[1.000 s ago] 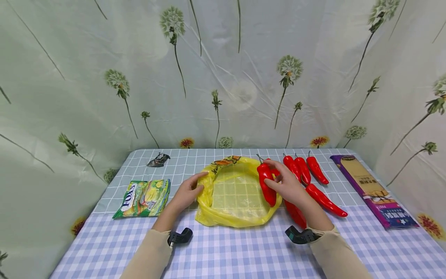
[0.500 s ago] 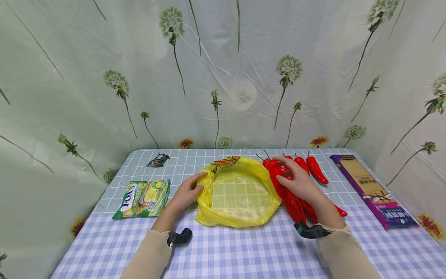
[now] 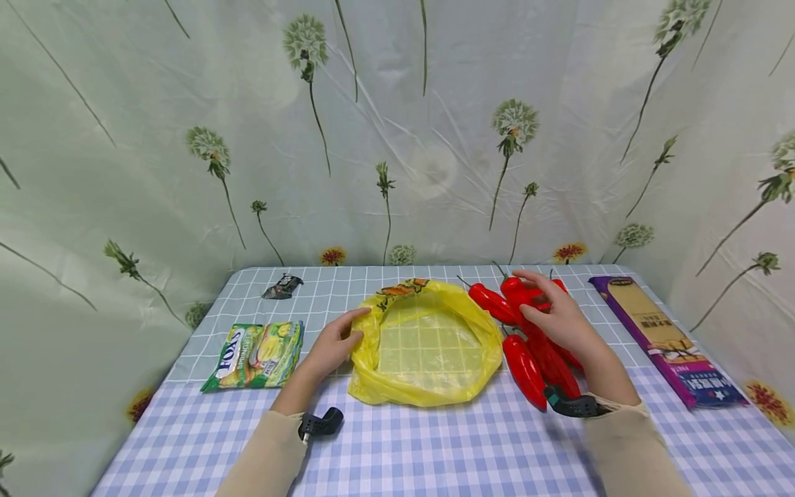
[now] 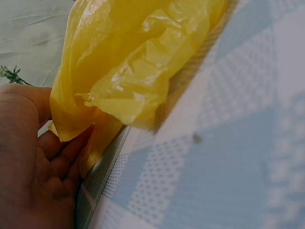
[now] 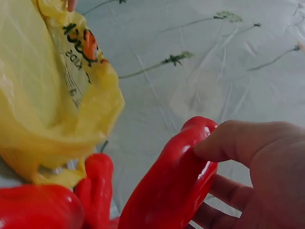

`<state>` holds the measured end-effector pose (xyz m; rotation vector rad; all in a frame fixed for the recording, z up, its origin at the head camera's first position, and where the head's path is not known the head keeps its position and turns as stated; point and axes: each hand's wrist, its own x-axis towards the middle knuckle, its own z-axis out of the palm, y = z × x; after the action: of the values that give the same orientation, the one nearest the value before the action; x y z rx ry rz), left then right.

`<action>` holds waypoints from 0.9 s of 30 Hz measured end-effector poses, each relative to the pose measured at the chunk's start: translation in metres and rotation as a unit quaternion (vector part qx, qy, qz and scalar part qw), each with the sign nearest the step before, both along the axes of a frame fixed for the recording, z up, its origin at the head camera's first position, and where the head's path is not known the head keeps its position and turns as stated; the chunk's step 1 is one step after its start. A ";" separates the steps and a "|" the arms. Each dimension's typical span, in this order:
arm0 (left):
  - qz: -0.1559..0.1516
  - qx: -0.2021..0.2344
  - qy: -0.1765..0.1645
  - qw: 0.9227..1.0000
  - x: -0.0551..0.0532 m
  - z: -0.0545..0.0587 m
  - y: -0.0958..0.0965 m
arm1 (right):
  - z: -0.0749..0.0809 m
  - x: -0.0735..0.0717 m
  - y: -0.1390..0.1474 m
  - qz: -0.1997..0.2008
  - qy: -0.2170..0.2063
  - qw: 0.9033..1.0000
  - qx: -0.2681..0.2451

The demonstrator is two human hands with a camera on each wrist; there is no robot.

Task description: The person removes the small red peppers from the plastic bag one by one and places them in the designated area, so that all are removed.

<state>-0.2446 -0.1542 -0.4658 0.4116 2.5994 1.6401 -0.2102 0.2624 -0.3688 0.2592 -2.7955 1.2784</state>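
Note:
My left hand (image 3: 334, 345) pinches the left rim of a yellow plastic bag (image 3: 413, 393), whose mouth is spread wide. In the left wrist view, the bag's thin film (image 4: 138, 81) passes between thumb and fingers. To the right, my right hand (image 3: 559, 317) holds a glossy red chili pepper (image 3: 517, 293) by its upper part, above other peppers. The right wrist view shows the thumb across the held pepper (image 5: 167, 181) with fingers behind it. One red pepper (image 3: 491, 301) lies near the bag's right rim, and another (image 3: 524, 369) is nearer the front.
At left lies a green FOX'S candy bag (image 3: 257, 353), with a small black wrapper (image 3: 282, 286) behind it. A long purple-and-tan pasta packet (image 3: 664, 338) lies at far right. Checked cloth (image 3: 422, 449) covers the table, and a floral curtain (image 3: 435, 138) hangs behind.
My right hand has moved right, carrying the red chili pepper from the bag's right rim to over the other peppers. The left hand and bag have stayed put.

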 end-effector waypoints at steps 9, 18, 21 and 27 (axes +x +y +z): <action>-0.005 -0.011 0.009 1.000 -0.001 -0.001 0.001 | 0.003 0.001 0.027 -0.030 -0.004 0.999 0.030; -0.006 -0.014 0.002 1.000 0.000 -0.004 0.001 | 0.002 0.003 0.053 -0.035 -0.053 0.997 0.045; -0.006 -0.014 0.006 1.000 -0.001 -0.003 0.000 | -0.001 0.001 0.061 -0.034 -0.063 0.996 0.054; -0.007 -0.021 0.011 1.000 -0.001 -0.004 -0.004 | -0.009 -0.003 0.077 -0.019 -0.064 0.993 0.095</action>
<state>-0.2456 -0.1578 -0.4694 0.4474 2.6360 1.5834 -0.2128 0.3395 -0.3780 0.1356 -3.0170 1.0585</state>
